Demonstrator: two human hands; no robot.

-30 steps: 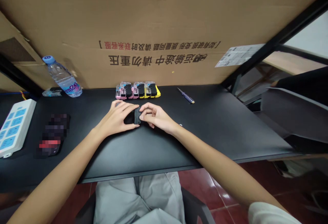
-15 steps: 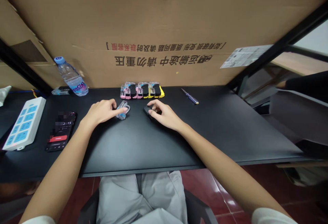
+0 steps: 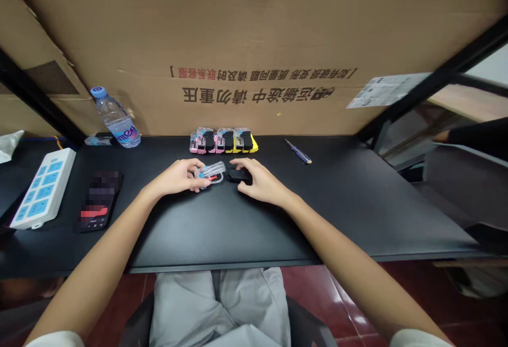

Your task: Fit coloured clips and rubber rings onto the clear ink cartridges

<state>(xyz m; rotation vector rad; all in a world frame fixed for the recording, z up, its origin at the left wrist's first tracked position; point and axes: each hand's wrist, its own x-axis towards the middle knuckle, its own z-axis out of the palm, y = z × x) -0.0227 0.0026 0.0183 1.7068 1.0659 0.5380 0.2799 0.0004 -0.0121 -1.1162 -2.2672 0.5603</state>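
My left hand [image 3: 181, 176] is closed on a clear plastic casing [image 3: 214, 169] with blue and red bits inside and a pale curved loop at its near side. Thumb and fingers grip its left end. Just to the right, my right hand [image 3: 260, 180] has its thumb and fingers around a small black plastic piece [image 3: 239, 174]. A narrow gap separates the two pieces. Behind them, a row of clear-and-black plastic units [image 3: 224, 140] with pink and yellow bases stands against the cardboard.
A screwdriver [image 3: 298, 152] lies to the right on the black table [image 3: 349, 204]. At the left are a water bottle [image 3: 119, 121], a phone [image 3: 99, 199], a white power strip [image 3: 44, 188] and a small clear piece [image 3: 99, 139]. A cardboard sheet [image 3: 254, 35] walls off the back.
My left hand has moved right and turned the clear casing, bringing it closer to the black piece. My right hand has shifted slightly right, with the black piece now showing more between its fingers.
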